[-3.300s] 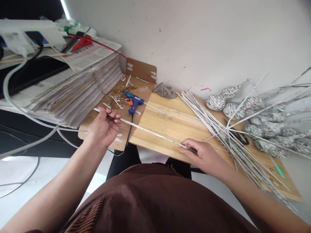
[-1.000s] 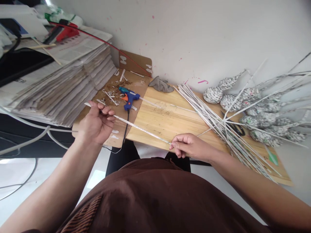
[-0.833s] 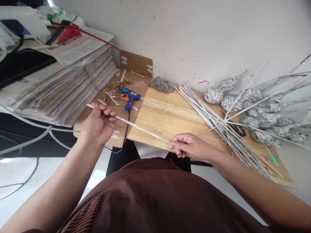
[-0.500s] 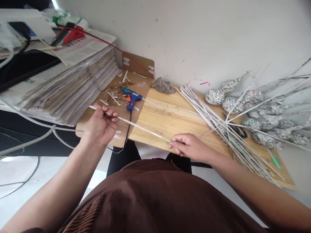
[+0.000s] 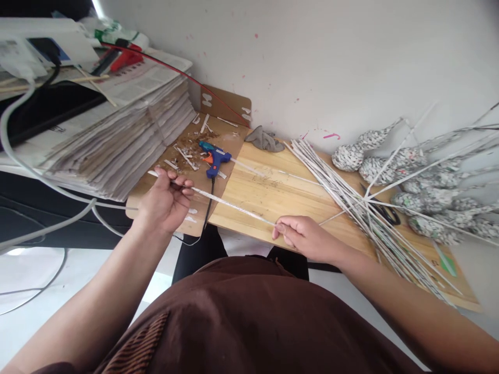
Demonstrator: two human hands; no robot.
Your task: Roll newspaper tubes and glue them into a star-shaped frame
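Note:
A thin white rolled-paper stick (image 5: 234,206) stretches between my hands above the front edge of the wooden board. My left hand (image 5: 167,200) is closed round its left part, palm up, and a short end pokes out past the fingers. The right end is pinched by my right hand (image 5: 295,232) between thumb and fingertips. Behind the stick lies a blue hot glue gun (image 5: 216,160) on brown cardboard (image 5: 234,136). A bundle of similar paper sticks (image 5: 323,174) rests on the board to the right, with several more crossing over it.
Several woven paper gourd shapes (image 5: 349,156) stand along the wall at right, near black scissors (image 5: 388,214). A tall newspaper stack (image 5: 156,117) with a dark tablet-like slab (image 5: 50,109) fills the left. A grey cloth (image 5: 265,139) lies by the wall.
The view has shifted slightly, so everything sits a little further right and lower. Both hands keep their hold on the paper stick, with almost no movement between them.

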